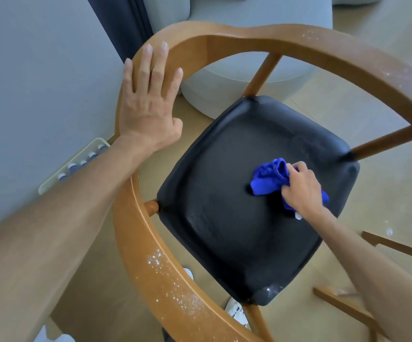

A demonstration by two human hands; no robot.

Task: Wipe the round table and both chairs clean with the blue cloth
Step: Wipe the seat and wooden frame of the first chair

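Note:
A wooden chair with a curved back rail (298, 43) and a black padded seat (229, 193) fills the view from above. My left hand (148, 104) lies flat on the left part of the rail, fingers spread, holding nothing. My right hand (301, 186) is shut on the bunched blue cloth (268, 178), which presses on the right side of the seat. White powder speckles the rail near the bottom (173, 290) and at the upper right, and a small patch sits on the seat's front corner (269, 290). The round table is out of view.
A grey wall or panel (39, 82) stands at the left, with a white tray of small bottles (81, 164) at its foot. A pale grey upholstered seat (237, 77) sits behind the chair. Wooden bars of other furniture (397, 248) cross the floor at lower right.

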